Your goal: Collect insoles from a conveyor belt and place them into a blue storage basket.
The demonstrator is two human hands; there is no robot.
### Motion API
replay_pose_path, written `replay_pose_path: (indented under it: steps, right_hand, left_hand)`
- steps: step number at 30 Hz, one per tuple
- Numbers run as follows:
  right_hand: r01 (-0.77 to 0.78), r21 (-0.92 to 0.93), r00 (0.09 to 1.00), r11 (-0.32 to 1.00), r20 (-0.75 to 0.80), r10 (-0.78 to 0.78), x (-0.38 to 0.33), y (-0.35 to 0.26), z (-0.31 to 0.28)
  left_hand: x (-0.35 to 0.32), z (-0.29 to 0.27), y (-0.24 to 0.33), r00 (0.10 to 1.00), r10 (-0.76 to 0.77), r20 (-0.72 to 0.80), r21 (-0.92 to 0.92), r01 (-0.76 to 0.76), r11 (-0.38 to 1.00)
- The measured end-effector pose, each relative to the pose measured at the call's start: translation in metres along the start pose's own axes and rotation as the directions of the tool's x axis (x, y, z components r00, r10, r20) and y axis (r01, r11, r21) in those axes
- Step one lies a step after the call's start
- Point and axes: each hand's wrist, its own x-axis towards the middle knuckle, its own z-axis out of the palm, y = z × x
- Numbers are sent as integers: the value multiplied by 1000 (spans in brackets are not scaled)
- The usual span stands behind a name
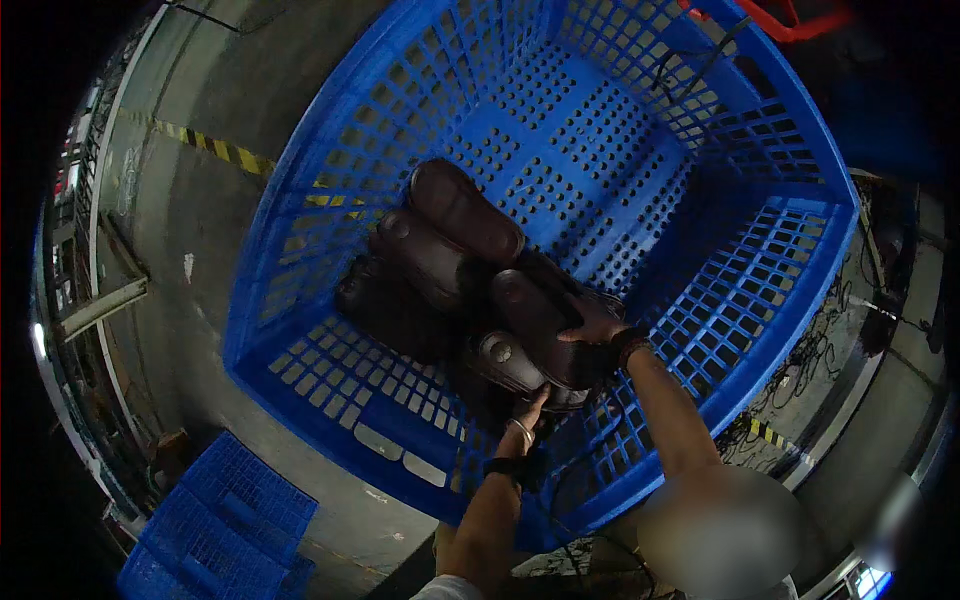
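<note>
Dim overall; corners black. Small glare spot [39,338] at left edge, white-blue light [873,580] at lower right. Basket [283,190] floor catches soft sheen, right side shaded. Brown pieces [465,212] glint faintly, lowest sinking into shadow. Round patch [720,530], lower right, heavily blurred. Straight edges bow.

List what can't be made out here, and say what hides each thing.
All in the head view:
- Left hand: some fingers hidden by the dark brown pieces, so its grip is unclear.
- Right hand: some fingers lost in shadow.
- Bottom of the pile: covered by the upper pieces; no sure count.
- Blue basket: far rim cut by the top edge.
- Lower right: smeared by a blurred patch.
</note>
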Motion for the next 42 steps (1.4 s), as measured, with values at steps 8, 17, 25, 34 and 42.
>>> replay_pose_path:
  steps: [8, 17, 25, 34, 42]
  right_hand:
    - [-16, 208, 942, 978, -324, 85, -98, -93, -31]
    - [210, 363, 714, 908, -691, 112, -340, -172, -215]
    - [597, 413, 404, 687, -895, 187, -664, -298, -262]
    - [523, -763, -451, 380, -626, -636, -926, -521, -119]
    - [524, -847, -561, 86, -419, -714, -993, -589, -38]
  left_hand:
    - [-53, -81, -11, 990, 140, 7, 219, -138, 966]
    - [-275, -153, 26, 815, 503, -286, 318, -415, 853]
    - [-360, -123, 62, 787, 613, 73, 517, -555, 652]
    - [-424, -38, 82, 755, 540, 373, 688, -615, 385]
    - [-421, -11, 24, 735, 364, 572, 735, -656, 171]
